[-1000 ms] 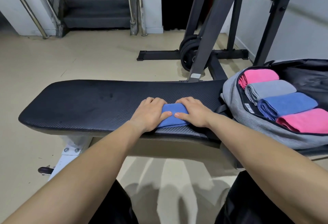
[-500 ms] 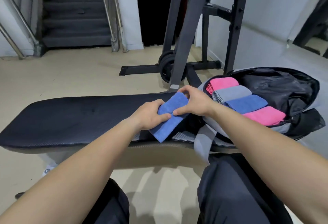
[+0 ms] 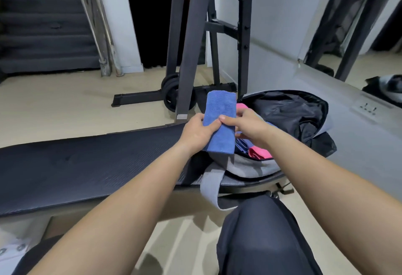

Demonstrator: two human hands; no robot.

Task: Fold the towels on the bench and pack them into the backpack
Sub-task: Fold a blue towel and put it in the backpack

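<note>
Since the worktop's (image 3: 87,161) right end carries the open backpack (image 3: 245,166), I hold the folded towel (image 3: 221,122) upright over its near rim, left hand (image 3: 195,133) and right hand (image 3: 250,124) both pinching its middle so the fold holds.

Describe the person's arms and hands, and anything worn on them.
The left hand and right hand are bare: no gloves, rings, watch or bands show. The left forearm and right forearm are uncovered up to the picture's edge, with no sleeve in view.
</note>
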